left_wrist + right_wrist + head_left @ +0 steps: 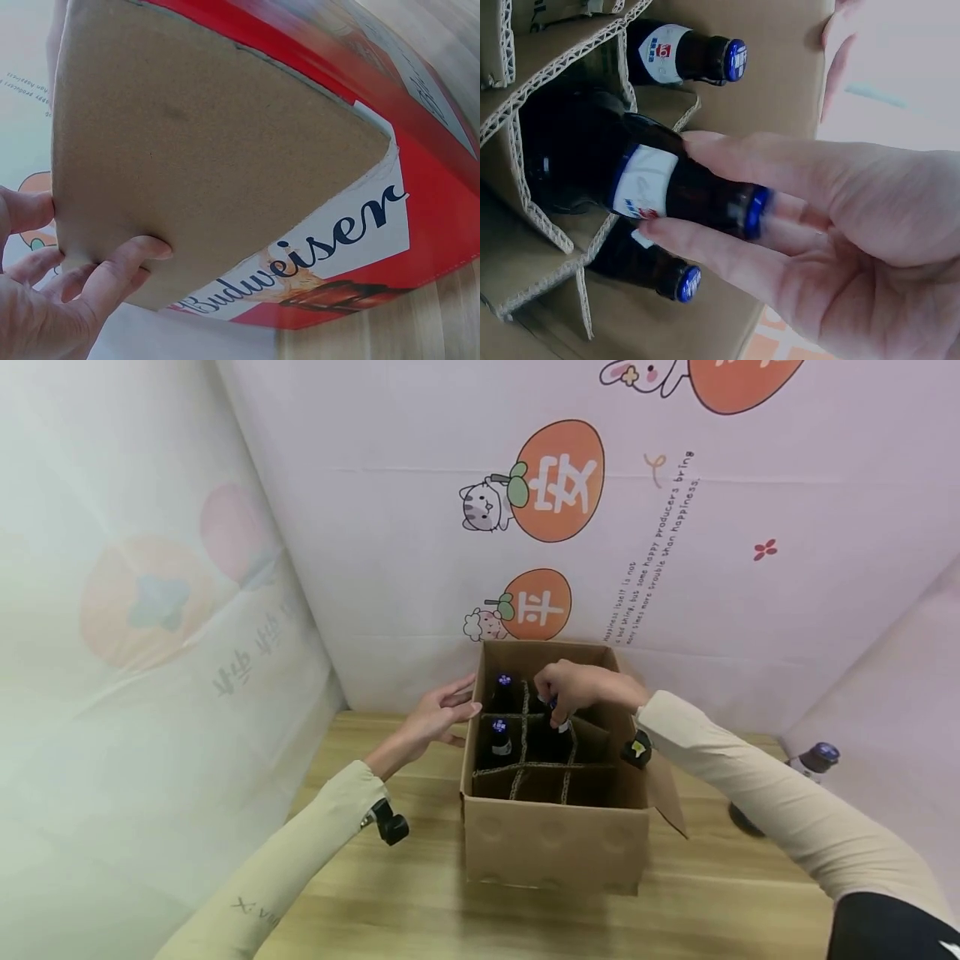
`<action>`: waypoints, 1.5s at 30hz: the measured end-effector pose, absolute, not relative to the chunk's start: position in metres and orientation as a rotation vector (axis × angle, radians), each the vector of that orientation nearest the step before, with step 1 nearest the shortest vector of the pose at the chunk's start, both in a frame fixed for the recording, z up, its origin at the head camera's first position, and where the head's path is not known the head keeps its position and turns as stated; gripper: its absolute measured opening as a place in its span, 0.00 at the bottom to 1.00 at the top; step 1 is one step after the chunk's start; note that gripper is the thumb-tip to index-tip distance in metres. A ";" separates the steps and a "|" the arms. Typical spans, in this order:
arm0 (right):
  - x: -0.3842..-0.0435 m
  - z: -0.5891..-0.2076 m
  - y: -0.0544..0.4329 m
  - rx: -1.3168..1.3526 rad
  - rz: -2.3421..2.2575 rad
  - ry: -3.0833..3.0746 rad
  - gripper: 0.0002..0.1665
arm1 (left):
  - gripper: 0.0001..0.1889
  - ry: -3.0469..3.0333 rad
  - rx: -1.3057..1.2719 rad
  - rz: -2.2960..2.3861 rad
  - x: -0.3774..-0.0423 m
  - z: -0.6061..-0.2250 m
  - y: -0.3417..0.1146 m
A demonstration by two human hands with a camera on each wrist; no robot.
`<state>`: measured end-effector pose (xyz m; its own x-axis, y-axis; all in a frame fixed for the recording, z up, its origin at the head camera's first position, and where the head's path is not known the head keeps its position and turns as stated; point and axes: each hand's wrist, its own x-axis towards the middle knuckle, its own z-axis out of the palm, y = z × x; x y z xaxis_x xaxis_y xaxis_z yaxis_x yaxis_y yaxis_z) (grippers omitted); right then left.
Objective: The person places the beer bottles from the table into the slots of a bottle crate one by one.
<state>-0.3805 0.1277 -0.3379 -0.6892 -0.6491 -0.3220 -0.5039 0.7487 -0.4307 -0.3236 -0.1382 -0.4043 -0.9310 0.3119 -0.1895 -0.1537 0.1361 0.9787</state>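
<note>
A cardboard box (pixel 557 847) with corrugated dividers (pixel 522 743) stands open-topped on the table. My right hand (pixel 573 689) reaches inside and grips a dark beer bottle (pixel 649 184) by its neck, just below the blue cap. The held bottle's lower part sits down in a divider compartment. Two other blue-capped bottles (pixel 660 52) stand in compartments along the box's left side; another bottle (pixel 641 255) shows beside the held one. My left hand (pixel 435 718) rests against the box's left side, its fingers (pixel 127 259) touching the brown cardboard flap (pixel 180 135).
A further dark bottle (pixel 817 760) stands on the wooden table (pixel 720 893), right of the box and partly behind my right sleeve. One flap (pixel 667 793) sticks out at the box's right side. A printed white cloth wall (pixel 420 577) rises close behind the box.
</note>
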 end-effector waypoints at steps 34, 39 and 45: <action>-0.364 -0.325 0.195 -0.865 -0.856 2.478 0.15 | 0.37 2.063 0.151 1.852 -0.325 -0.405 -0.139; -0.362 -0.320 0.217 -0.873 -0.942 2.560 0.14 | 0.37 2.065 0.149 1.853 -0.324 -0.405 -0.139; -0.356 -0.319 0.245 -0.750 -1.038 2.627 0.16 | 0.37 2.068 0.154 1.855 -0.324 -0.405 -0.138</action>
